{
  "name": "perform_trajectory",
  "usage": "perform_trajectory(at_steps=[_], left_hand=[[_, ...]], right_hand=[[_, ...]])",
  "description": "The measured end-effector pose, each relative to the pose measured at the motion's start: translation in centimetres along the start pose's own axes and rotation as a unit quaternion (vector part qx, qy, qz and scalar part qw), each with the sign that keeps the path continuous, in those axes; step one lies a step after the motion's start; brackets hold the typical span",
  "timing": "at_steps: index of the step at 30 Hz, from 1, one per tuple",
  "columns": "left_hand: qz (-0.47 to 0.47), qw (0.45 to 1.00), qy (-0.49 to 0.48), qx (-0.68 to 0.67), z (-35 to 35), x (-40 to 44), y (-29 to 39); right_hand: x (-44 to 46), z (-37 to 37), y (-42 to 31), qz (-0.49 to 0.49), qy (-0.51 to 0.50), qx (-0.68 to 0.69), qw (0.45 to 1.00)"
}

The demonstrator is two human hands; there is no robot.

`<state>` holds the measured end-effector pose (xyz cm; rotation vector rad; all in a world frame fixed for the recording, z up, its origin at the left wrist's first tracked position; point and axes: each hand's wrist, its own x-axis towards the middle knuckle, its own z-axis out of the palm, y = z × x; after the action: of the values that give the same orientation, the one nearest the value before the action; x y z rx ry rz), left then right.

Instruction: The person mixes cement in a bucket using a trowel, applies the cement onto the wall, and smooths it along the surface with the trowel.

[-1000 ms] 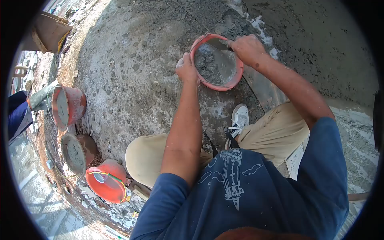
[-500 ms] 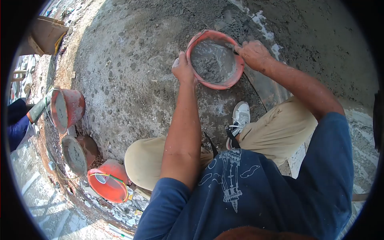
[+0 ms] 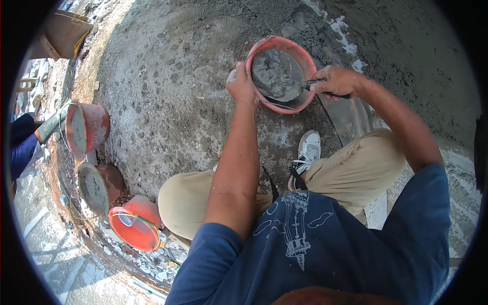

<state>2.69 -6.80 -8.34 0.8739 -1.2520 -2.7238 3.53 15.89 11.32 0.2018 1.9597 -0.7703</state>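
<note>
A red bucket (image 3: 308,57) with wet grey mortar (image 3: 277,76) inside stands on the rough ground in front of me, its mouth facing me. My left hand (image 3: 241,84) is closed on the left side of its rim. At the right side of the rim, my right hand (image 3: 335,83) is wrapped round the dark handle of a trowel. The trowel's blade reaches into the bucket and is mostly hidden in the mortar.
Two mortar-filled buckets, one red (image 3: 96,129) and one brown (image 3: 109,185), stand at the left beside an orange bucket (image 3: 133,236). A co-worker's gloved hand (image 3: 51,126) is at the red one. A flat board (image 3: 345,119) lies right of my shoe (image 3: 309,147).
My right hand has moved down and a little right along the rim, and its trowel has swept through the mortar. My left hand still holds the rim.
</note>
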Motion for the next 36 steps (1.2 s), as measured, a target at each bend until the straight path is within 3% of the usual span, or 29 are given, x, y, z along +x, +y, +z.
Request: perform_trajectory(at_steps=[3,6,9,12,15,16,19,23,24,27,30,33,36], left_hand=[[0.005,1.000,-0.001,0.000,0.3,0.0,0.4],[0.015,1.000,0.005,-0.001,0.7,-0.3,0.5],[0.006,0.999,-0.011,-0.043,0.0,0.1,0.2],[-0.005,1.000,0.007,-0.003,-0.8,0.3,0.0],[-0.007,1.000,0.017,0.015,-0.2,0.2,0.3],[-0.007,1.000,0.015,0.011,-0.1,0.1,0.4],[0.001,1.000,-0.006,-0.024,0.3,-0.1,0.4],[-0.008,1.000,-0.006,-0.005,-0.1,-0.3,1.1],[-0.007,1.000,0.000,0.008,0.0,-0.2,0.9],[0.008,1.000,-0.006,0.021,0.4,-0.4,0.9],[0.014,1.000,-0.014,0.019,0.5,-0.9,0.9],[0.015,1.000,-0.011,0.022,0.1,-0.1,0.6],[0.009,1.000,-0.001,0.026,0.2,0.1,0.3]], right_hand=[[-1.5,-1.1,-3.2,0.001,0.080,-0.165,0.983],[2.8,3.9,-3.2,-0.117,0.256,-0.430,0.858],[5.2,8.8,-1.6,-0.126,0.201,-0.465,0.853],[-0.3,5.4,-2.3,-0.124,0.183,-0.445,0.868],[-2.6,3.1,-3.2,-0.110,0.294,-0.406,0.858],[-2.4,2.6,-4.5,-0.062,0.280,-0.400,0.870],[2.6,5.1,-3.3,-0.096,0.274,-0.432,0.854],[-0.8,4.3,-2.6,-0.175,0.249,-0.458,0.835],[-2.1,3.0,-3.1,-0.195,0.245,-0.492,0.812],[-2.4,-0.7,-3.4,-0.341,0.353,-0.558,0.669],[-0.4,-2.9,-4.4,-0.271,0.380,-0.614,0.637],[2.6,-0.9,-3.6,-0.068,0.246,-0.515,0.818],[4.9,4.3,0.5,-0.125,0.233,-0.340,0.902]])
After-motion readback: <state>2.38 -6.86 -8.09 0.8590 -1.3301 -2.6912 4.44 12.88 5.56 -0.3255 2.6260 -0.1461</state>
